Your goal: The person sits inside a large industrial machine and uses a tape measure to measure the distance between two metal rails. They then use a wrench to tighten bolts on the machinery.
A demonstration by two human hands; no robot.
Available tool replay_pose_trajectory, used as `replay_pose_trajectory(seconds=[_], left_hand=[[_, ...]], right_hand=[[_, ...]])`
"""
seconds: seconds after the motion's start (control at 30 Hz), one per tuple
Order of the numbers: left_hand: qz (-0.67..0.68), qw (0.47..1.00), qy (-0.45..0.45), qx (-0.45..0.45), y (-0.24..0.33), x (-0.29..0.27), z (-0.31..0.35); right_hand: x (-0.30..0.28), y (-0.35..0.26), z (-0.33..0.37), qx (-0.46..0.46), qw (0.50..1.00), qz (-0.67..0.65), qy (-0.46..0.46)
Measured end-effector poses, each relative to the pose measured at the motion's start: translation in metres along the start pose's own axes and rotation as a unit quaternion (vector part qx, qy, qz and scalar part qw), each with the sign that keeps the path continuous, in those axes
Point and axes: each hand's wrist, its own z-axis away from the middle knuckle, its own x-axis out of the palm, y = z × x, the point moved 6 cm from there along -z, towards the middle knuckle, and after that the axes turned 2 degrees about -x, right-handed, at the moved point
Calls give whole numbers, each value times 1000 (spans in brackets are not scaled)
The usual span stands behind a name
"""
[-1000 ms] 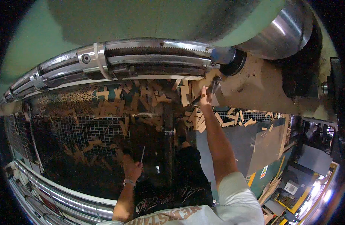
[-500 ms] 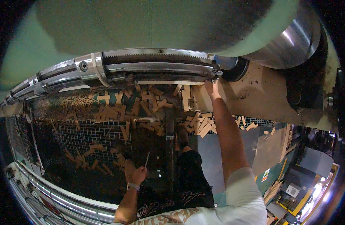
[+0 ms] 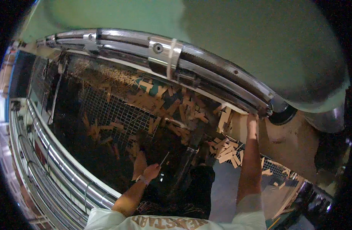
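Observation:
My left hand [image 3: 150,173] is low in front of me, closed around a thin metal rod [image 3: 165,158] that sticks up and to the right; its exact kind is too small to make out. My right arm stretches far forward. My right hand [image 3: 252,123] is up at the right end of the long metal shaft assembly [image 3: 122,41], just beneath a small metal fitting [image 3: 268,111]. Its fingers are mostly hidden there, so what they grip does not show. A shiny collar [image 3: 158,51] with a round bolt sits along the shaft.
Large green rolls or drums [image 3: 241,42] loom beyond the shaft. Cardboard strips [image 3: 227,151] lie scattered below, some on metal mesh [image 3: 118,115]. Shiny rollers [image 3: 57,157] run along the left. A grey panel [image 3: 225,184] is beside my right arm, and brown board [image 3: 289,140] stands at right.
The view has turned, so the shaft now slopes down to the right and more of the left rollers show. My left hand still holds the rod; my right hand remains at the shaft's end.

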Motion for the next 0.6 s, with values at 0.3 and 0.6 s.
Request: replay_pose_trajectory(seconds=[0.3,0.6], left_hand=[[202,964,114,126,-47,58,-1],[-43,984,66,161,35,4,44]], right_hand=[[13,-57,88,-177,920,-335,104],[-170,-102,316,157,803,-550,-168]])
